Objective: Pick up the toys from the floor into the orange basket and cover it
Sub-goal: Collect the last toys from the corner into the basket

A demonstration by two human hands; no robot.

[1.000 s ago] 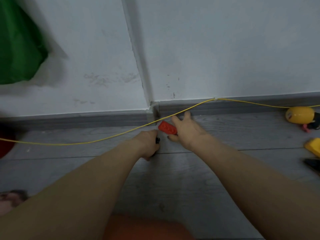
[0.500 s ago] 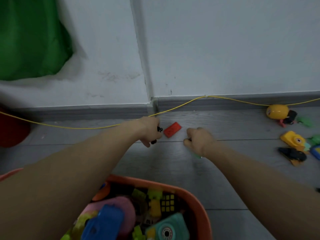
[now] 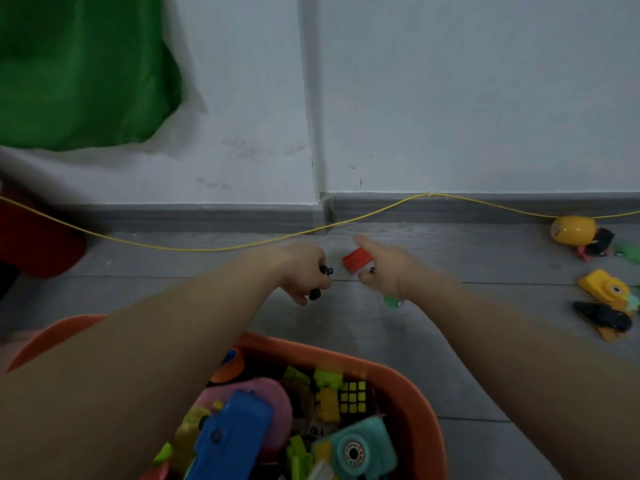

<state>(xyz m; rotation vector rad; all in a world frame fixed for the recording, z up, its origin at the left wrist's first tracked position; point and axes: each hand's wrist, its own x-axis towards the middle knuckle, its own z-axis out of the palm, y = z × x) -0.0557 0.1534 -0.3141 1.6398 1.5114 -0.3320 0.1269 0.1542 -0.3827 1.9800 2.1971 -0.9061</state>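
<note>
A small red brick [image 3: 356, 259] lies on the grey floor near the wall corner. My left hand [image 3: 303, 271] is just left of it and grips a small black wheeled toy [image 3: 320, 282]. My right hand [image 3: 384, 268] is at the brick's right edge, index finger stretched out past it. Its other fingers curl round a green toy [image 3: 393, 301]. The orange basket [image 3: 415, 386] sits below my arms, filled with several toys, among them a blue one [image 3: 232, 434] and a teal camera [image 3: 356, 448].
More toys lie on the floor at right: a yellow egg shape [image 3: 573, 230], a yellow camera [image 3: 602, 289], a black and orange piece [image 3: 602, 320]. A yellow cable [image 3: 207, 249] runs along the baseboard. A red object [image 3: 41, 244] and green cloth [image 3: 79, 71] are at left.
My right hand has moved up from the floor to the red brick and stretched out its index finger. My left hand has stayed put, still holding the black toy.
</note>
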